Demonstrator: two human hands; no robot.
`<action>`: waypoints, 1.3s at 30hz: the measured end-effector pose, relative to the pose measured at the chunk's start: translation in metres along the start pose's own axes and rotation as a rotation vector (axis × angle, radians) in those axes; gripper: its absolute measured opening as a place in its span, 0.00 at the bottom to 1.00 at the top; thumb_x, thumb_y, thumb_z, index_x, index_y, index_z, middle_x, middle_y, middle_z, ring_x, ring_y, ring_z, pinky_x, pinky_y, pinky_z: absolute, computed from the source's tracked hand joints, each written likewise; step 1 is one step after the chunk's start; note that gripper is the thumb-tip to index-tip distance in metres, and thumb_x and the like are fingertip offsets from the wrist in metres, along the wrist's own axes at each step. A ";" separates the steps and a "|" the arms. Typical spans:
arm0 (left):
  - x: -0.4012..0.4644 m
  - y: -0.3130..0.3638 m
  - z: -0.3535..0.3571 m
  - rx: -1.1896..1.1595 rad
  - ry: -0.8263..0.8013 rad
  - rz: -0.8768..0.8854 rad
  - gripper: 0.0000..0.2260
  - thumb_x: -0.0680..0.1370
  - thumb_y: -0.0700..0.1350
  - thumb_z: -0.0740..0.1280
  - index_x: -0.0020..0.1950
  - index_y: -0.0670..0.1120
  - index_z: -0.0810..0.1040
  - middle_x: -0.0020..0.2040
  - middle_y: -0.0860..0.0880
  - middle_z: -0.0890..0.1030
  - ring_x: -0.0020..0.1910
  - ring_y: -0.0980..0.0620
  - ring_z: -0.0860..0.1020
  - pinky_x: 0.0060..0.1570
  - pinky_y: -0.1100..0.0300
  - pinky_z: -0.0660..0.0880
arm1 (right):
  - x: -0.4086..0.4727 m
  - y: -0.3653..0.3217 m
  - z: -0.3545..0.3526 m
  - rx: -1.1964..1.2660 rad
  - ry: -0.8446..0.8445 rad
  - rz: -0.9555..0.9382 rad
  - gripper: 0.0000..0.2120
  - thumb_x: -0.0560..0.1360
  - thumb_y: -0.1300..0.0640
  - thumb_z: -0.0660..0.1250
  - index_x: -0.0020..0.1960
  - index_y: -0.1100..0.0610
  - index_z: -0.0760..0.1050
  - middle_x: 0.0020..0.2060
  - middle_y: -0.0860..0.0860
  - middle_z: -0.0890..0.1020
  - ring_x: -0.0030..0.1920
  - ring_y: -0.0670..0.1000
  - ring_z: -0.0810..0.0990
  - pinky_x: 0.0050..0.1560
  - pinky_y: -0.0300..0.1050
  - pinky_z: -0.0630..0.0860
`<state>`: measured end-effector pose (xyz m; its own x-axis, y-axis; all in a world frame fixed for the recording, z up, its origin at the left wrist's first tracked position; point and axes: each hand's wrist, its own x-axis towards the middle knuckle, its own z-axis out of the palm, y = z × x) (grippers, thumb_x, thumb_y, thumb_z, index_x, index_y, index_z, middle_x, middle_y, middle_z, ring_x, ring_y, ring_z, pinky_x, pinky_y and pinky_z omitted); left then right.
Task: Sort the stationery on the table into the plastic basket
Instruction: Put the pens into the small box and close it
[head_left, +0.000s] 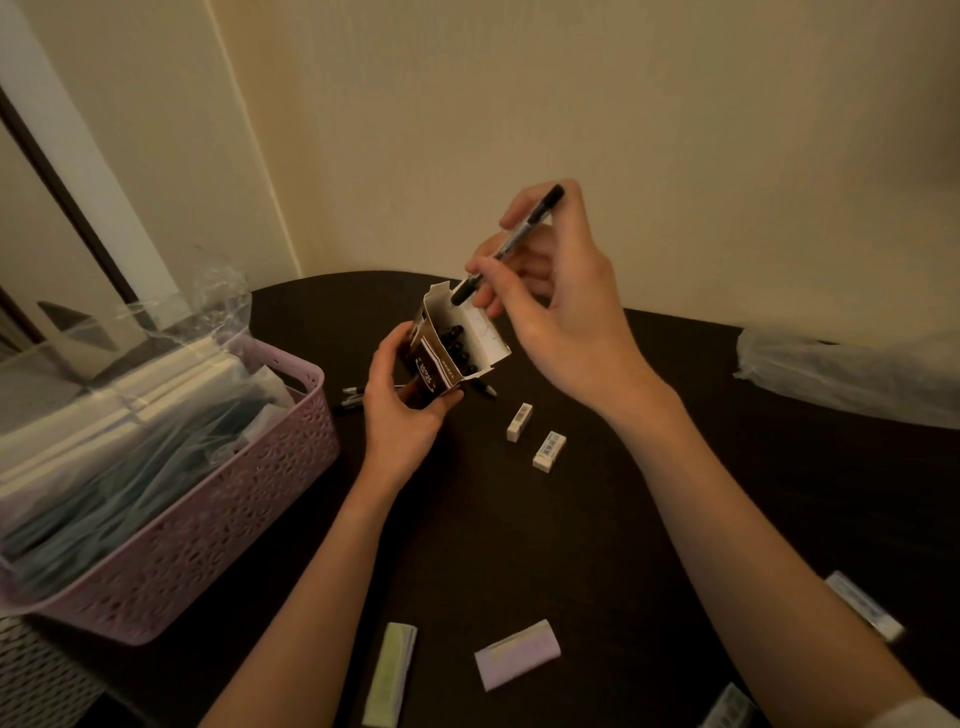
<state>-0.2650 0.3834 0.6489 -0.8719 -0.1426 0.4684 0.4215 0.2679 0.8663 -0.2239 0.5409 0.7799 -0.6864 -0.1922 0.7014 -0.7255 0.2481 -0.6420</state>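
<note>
My left hand (402, 405) grips a brown pen box (441, 358) with its flap open, tilted above the dark table (571, 519). Several black pen caps show inside it. My right hand (550, 291) pinches a black pen (511, 241) at a slant, its lower tip at the box's mouth. A pink plastic basket (208, 499) stands at the left, filled with plastic-wrapped stationery. Two white erasers (520, 422) (549, 451) lie just right of the box. Loose pens (353, 397) lie on the table behind my left hand.
Near the front edge lie a green sticky-note pad (389, 675), a purple pad (518, 654) and two more wrapped erasers (865, 605) (727, 706). A clear plastic packet (852, 374) lies at the far right. Walls close off the table's far side.
</note>
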 end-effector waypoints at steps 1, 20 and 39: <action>0.000 0.000 0.000 -0.001 -0.007 0.001 0.36 0.68 0.33 0.76 0.70 0.53 0.67 0.69 0.54 0.70 0.69 0.58 0.68 0.54 0.72 0.71 | 0.000 0.003 0.001 -0.033 -0.028 0.000 0.10 0.79 0.64 0.61 0.56 0.55 0.62 0.44 0.54 0.79 0.39 0.46 0.82 0.42 0.40 0.79; -0.001 0.001 0.001 0.012 -0.018 0.022 0.35 0.68 0.32 0.75 0.71 0.48 0.67 0.69 0.51 0.70 0.69 0.55 0.68 0.54 0.79 0.68 | -0.004 0.031 0.006 -0.534 0.018 -0.262 0.07 0.75 0.59 0.69 0.51 0.60 0.76 0.44 0.51 0.80 0.41 0.43 0.75 0.39 0.28 0.66; -0.002 -0.005 0.002 0.107 0.005 0.018 0.34 0.68 0.34 0.76 0.70 0.50 0.68 0.68 0.56 0.69 0.64 0.71 0.66 0.59 0.73 0.68 | -0.008 0.054 0.008 -0.565 -0.109 -0.049 0.06 0.75 0.55 0.69 0.49 0.55 0.83 0.61 0.52 0.71 0.52 0.43 0.70 0.46 0.38 0.73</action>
<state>-0.2657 0.3839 0.6429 -0.8632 -0.1411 0.4848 0.4081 0.3702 0.8345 -0.2580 0.5485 0.7376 -0.6755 -0.3054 0.6712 -0.6374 0.6994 -0.3233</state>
